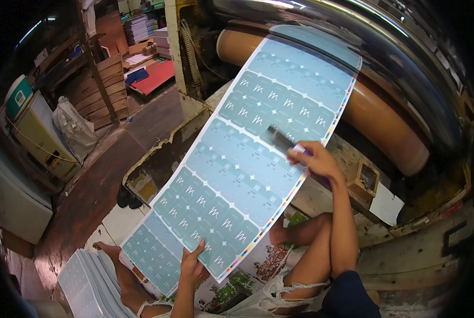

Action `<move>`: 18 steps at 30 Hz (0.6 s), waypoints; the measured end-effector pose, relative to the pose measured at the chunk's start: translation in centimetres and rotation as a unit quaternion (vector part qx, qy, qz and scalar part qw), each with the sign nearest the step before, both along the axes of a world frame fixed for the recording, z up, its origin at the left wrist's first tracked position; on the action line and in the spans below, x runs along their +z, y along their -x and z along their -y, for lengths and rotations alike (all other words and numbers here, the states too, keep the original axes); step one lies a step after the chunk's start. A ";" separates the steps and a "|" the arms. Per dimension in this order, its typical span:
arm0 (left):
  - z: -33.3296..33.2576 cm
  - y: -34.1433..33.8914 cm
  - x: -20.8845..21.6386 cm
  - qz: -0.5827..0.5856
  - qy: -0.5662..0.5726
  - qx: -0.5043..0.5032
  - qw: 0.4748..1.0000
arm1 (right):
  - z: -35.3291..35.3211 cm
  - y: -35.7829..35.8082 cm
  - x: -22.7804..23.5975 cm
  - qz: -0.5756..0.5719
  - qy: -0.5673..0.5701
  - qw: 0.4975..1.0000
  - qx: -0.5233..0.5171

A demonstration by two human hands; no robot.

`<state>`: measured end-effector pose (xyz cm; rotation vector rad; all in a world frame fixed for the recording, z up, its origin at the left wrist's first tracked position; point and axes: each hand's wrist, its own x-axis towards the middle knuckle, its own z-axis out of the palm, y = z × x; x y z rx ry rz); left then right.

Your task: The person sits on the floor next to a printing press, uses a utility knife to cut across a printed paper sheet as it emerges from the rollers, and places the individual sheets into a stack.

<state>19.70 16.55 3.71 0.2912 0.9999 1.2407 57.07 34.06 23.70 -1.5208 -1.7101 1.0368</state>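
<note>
Shiny cylinder [322, 11] above brown roller [390, 122]

The long blue-green printed sheet [231, 153] slants down from the roller toward the person. The left hand [192, 261] is clamped on its lower edge, thumb uppermost. The right hand [317, 158] is closed around a motion-blurred, dark-ended tool [282, 138] over the sheet's right side.

The long sheet [242, 153] is smooth paper, the silver roller [374, 34] mirror-glossy metal.
</note>
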 end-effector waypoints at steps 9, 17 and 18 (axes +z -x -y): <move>1.1 1.9 0.1 -0.049 0.027 0.026 0.998 | -5.7 -8.9 0.6 -0.125 -0.226 0.914 -0.313; 3.2 2.7 1.3 -0.141 -0.017 0.036 0.989 | -10.9 -17.4 4.7 -0.126 -0.253 0.893 -0.351; 3.5 3.5 1.3 -0.147 -0.012 0.028 0.989 | -11.5 -18.2 5.1 -0.114 -0.240 0.901 -0.342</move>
